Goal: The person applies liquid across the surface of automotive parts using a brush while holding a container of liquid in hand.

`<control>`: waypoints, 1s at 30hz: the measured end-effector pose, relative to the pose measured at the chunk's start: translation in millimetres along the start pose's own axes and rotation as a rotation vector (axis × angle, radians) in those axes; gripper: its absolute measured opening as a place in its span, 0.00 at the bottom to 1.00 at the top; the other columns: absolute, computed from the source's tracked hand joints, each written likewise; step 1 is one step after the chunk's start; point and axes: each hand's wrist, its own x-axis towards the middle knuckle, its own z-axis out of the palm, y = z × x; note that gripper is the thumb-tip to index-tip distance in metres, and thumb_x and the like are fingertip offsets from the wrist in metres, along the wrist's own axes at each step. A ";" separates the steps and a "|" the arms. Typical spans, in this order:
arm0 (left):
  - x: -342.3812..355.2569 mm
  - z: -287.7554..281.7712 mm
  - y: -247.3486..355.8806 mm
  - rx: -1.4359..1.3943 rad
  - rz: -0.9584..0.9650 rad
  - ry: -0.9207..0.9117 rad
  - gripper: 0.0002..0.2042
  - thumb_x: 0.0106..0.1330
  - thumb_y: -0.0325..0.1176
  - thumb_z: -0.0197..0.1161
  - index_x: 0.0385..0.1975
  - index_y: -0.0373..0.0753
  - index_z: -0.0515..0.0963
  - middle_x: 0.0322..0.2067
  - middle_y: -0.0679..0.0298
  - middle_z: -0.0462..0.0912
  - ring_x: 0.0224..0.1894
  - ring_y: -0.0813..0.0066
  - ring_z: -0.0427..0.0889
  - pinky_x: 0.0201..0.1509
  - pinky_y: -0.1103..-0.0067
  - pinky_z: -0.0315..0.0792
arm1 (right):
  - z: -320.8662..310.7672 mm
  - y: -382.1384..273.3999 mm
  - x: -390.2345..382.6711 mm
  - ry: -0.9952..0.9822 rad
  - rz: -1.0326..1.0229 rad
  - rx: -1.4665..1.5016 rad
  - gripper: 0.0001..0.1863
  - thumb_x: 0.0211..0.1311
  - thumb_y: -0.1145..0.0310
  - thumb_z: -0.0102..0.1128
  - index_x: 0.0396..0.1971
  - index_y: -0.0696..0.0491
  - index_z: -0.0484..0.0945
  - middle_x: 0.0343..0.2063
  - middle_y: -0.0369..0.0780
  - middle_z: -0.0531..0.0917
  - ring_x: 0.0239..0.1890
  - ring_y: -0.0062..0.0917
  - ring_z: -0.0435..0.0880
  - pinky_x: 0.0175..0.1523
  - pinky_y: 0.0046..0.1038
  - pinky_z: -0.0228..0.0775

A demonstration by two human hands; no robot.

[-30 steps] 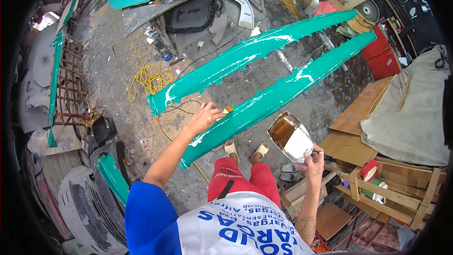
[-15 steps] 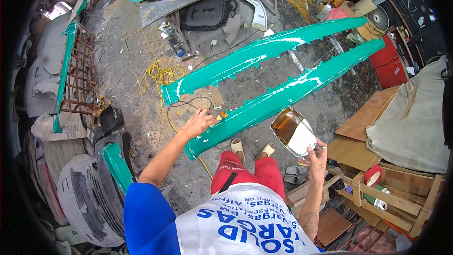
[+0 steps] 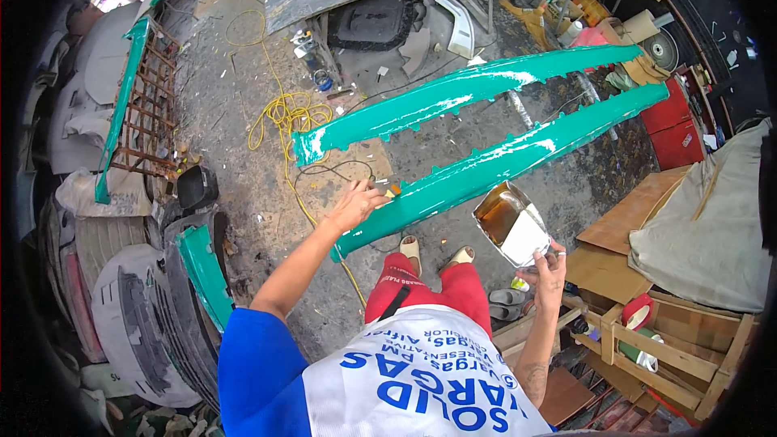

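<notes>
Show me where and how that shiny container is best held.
Probably by its near right rim, from the person's right: the container shows no handle, its open top faces up, and that corner sits closest to the right hand.

Pictured: a long, glossy teal panel [image 3: 490, 170], with a squarish open container [image 3: 523, 236] and a small yellow-and-orange piece [image 3: 394, 192].
On the slanting panel, white highlights, and small tabs along the far edge; beside the near edge, the container, brown and white inside; at the far edge, toward the left end, the piece.
</notes>
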 end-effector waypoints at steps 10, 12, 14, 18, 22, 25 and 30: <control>-77.6 -21.5 -1.1 0.149 -0.032 -0.066 0.13 0.62 0.32 0.60 0.46 0.49 0.83 0.45 0.73 0.81 0.50 0.65 0.72 0.53 0.68 0.65 | 6.4 -7.0 -3.8 -0.062 0.036 -0.031 0.25 0.64 0.69 0.58 0.59 0.52 0.61 0.49 0.46 0.74 0.41 0.33 0.83 0.30 0.31 0.86; -87.1 -24.8 -6.4 0.168 -0.034 -0.080 0.13 0.62 0.33 0.61 0.47 0.49 0.82 0.46 0.72 0.81 0.51 0.65 0.72 0.53 0.67 0.65 | 7.6 -11.5 -4.0 -0.081 0.047 -0.033 0.25 0.64 0.70 0.58 0.59 0.53 0.61 0.49 0.47 0.74 0.40 0.33 0.83 0.30 0.31 0.86; -97.9 -26.7 -7.6 0.184 -0.044 -0.102 0.13 0.64 0.35 0.61 0.48 0.49 0.82 0.48 0.71 0.82 0.52 0.63 0.71 0.55 0.67 0.63 | 7.4 -14.8 -4.0 -0.091 0.068 0.014 0.27 0.62 0.73 0.60 0.60 0.52 0.63 0.45 0.44 0.73 0.43 0.29 0.79 0.33 0.32 0.87; -77.1 -15.1 16.2 0.086 -0.218 0.267 0.11 0.66 0.34 0.61 0.46 0.46 0.83 0.43 0.66 0.84 0.45 0.66 0.77 0.49 0.70 0.68 | 4.7 -13.2 -3.0 -0.085 0.020 0.011 0.27 0.62 0.72 0.60 0.60 0.52 0.62 0.45 0.44 0.73 0.44 0.29 0.80 0.32 0.32 0.87; -58.9 55.3 -0.9 -0.543 -0.783 0.685 0.10 0.67 0.36 0.62 0.37 0.36 0.83 0.27 0.61 0.85 0.25 0.75 0.80 0.31 0.76 0.72 | 15.9 -23.0 -3.0 -0.119 0.048 0.009 0.28 0.62 0.72 0.61 0.60 0.52 0.62 0.46 0.44 0.73 0.43 0.30 0.81 0.32 0.32 0.87; -76.2 84.5 -21.0 -0.441 -0.845 0.788 0.11 0.65 0.35 0.61 0.31 0.32 0.81 0.19 0.62 0.82 0.19 0.77 0.78 0.26 0.79 0.71 | 13.3 -22.3 5.8 -0.159 0.068 -0.032 0.28 0.62 0.72 0.62 0.60 0.52 0.62 0.46 0.45 0.73 0.42 0.30 0.82 0.32 0.31 0.86; -71.1 16.5 35.6 -0.402 -0.995 0.733 0.07 0.64 0.31 0.60 0.30 0.33 0.78 0.26 0.52 0.83 0.28 0.54 0.82 0.37 0.67 0.74 | -7.5 -21.2 23.6 -0.144 0.056 -0.038 0.27 0.61 0.72 0.62 0.59 0.52 0.63 0.44 0.46 0.75 0.40 0.31 0.83 0.31 0.31 0.86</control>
